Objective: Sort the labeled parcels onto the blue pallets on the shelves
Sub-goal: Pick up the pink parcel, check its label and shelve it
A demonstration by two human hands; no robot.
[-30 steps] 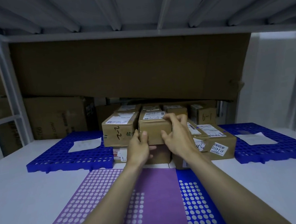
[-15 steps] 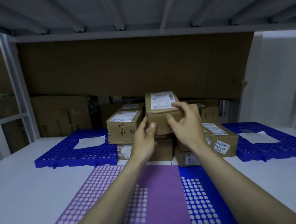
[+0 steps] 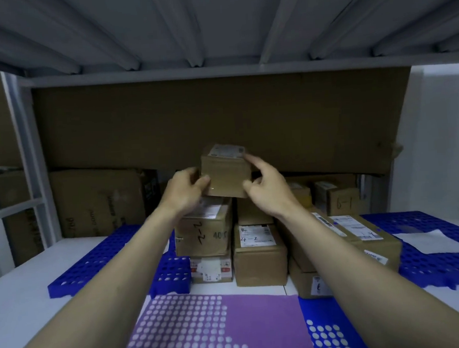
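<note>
Both hands hold a small labeled parcel (image 3: 226, 172) in the air above stacked parcels (image 3: 259, 249) on the shelf. Left hand (image 3: 187, 191) and right hand (image 3: 267, 190) curl fingers around opposite sides, label up, likely for reading before sorting onto a blue pallet (image 3: 93, 265).

Stacked parcels (image 3: 259, 253) between left pallet (image 3: 93, 265) and right pallet (image 3: 441, 267), on shelf (image 3: 22, 291)

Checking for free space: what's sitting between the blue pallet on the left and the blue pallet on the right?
In the head view, stacked cardboard parcels fill the stretch between the left blue pallet and the right blue pallet.
</note>
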